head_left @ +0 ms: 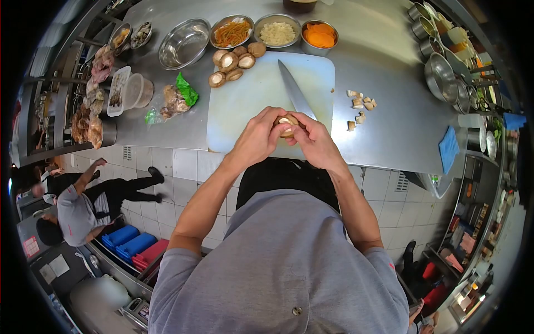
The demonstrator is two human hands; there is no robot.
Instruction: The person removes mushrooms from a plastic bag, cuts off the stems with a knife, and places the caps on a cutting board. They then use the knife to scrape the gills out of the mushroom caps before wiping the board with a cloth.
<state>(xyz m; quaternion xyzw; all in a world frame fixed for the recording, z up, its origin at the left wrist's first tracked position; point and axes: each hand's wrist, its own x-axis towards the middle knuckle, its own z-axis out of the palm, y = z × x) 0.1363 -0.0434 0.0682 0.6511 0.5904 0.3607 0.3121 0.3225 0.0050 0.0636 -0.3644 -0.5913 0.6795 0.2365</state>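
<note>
Between both hands, just over the near edge of the white cutting board (239,122), is a brown mushroom (286,121) with its pale underside turned up. My left hand (260,131) grips it from one side, thumb on top. From the other side my right hand (316,139) has its fingers and thumb closed on the same mushroom. A knife (293,86) lies on the board, its handle hidden behind my right hand. Several whole mushrooms (229,62) are grouped at the board's far left corner. Small cut mushroom stems (357,104) lie on the steel table right of the board.
Along the back stand an empty metal bowl (183,44) and bowls of brown shreds (232,32), chopped white pieces (277,32) and orange slices (319,37). A plastic bag of mushrooms (173,101) lies left. A blue cloth (448,149) hangs at right. Another person (83,206) is at left.
</note>
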